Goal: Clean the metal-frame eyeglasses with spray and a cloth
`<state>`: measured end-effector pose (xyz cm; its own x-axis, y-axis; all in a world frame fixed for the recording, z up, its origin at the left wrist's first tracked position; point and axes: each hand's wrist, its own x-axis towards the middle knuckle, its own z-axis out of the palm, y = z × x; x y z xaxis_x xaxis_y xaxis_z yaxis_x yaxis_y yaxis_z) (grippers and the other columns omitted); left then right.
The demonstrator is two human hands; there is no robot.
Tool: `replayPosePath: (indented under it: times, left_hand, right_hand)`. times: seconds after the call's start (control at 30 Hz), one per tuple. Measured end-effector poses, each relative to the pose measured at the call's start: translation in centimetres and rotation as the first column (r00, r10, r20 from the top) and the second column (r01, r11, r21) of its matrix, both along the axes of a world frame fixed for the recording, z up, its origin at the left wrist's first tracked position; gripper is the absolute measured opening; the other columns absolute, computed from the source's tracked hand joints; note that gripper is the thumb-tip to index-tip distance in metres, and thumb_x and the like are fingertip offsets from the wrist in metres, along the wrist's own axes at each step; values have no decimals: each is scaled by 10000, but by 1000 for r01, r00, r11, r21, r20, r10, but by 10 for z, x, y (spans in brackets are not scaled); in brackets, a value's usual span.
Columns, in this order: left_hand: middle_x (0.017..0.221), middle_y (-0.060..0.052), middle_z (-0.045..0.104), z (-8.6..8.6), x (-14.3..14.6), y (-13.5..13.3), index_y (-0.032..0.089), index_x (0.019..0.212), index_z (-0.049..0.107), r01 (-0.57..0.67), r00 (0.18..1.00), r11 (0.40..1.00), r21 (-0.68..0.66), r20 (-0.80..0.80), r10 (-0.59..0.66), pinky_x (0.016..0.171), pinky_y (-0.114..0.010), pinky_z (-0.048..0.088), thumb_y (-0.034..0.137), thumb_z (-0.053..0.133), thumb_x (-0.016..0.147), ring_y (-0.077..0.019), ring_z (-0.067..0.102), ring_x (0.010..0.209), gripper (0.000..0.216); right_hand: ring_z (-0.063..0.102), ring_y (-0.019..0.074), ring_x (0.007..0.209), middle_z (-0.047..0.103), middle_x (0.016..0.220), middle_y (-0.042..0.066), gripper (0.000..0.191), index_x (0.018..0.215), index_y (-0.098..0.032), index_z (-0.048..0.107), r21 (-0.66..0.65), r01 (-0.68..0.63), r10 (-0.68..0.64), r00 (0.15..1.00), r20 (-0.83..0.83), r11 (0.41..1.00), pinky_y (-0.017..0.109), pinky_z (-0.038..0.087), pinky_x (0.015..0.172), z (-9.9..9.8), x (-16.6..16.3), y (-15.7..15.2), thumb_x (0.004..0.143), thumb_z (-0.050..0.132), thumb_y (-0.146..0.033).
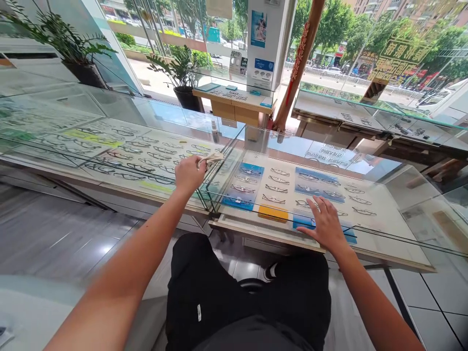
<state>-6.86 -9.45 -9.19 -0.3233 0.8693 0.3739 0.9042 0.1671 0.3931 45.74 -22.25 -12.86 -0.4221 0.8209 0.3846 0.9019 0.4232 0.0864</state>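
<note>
My left hand (189, 174) grips a crumpled beige cloth (212, 158) over the glass top, close to the seam between two display cases. With fingers spread, my right hand (325, 222) rests at the front of the right glass display case (395, 224) and holds nothing. Under that glass lie rows of eyeglasses (276, 188) on white, blue and orange panels. More eyeglasses (161, 156) fill the left display case (120, 187). A small bottle (214, 131) stands on the glass beyond the cloth.
Potted plants (86, 68) stand behind the left case. A slanted wooden post (298, 68) rises beyond the counter. Another glass case (329, 109) is at the back right, before the windows. My legs (252, 312) are under the counter's front edge.
</note>
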Motion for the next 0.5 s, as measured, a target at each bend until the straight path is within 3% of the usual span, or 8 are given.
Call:
replayPosePath:
  times: [0.3, 0.4, 0.5]
  left_hand:
    - [1115, -177, 775, -2, -2, -3, 196, 1183, 651, -87, 991, 993, 82, 110, 78, 882, -446, 457, 426, 466, 1101, -383, 711, 1078, 307]
    - [1182, -183, 762, 0, 2, -6, 195, 1146, 653, -36, 993, 995, 96, 115, 25, 974, -475, 485, 421, 581, 1038, -392, 695, 1164, 261]
    - [1338, -205, 714, 13, 21, -23, 185, 1170, 654, 20, 992, 974, 227, 119, -48, 1152, -537, 451, 405, 687, 945, -412, 621, 1345, 316]
  right_hand:
    - [555, 441, 1520, 580, 1686, 229, 753, 1681, -148, 498, -110, -25, 29, 999, 28, 994, 613, 477, 1251, 3, -5, 29, 1101, 533, -628]
    - [558, 445, 1530, 582, 1684, 230, 737, 1679, -169, 513, -182, 1, 2, 1000, 16, 983, 627, 492, 1250, 11, -9, 28, 1091, 559, -612]
    - [565, 426, 1552, 589, 1689, 206, 739, 1657, -204, 542, -312, -13, -9, 998, -68, 950, 626, 502, 1271, 38, -15, 24, 1077, 567, -661]
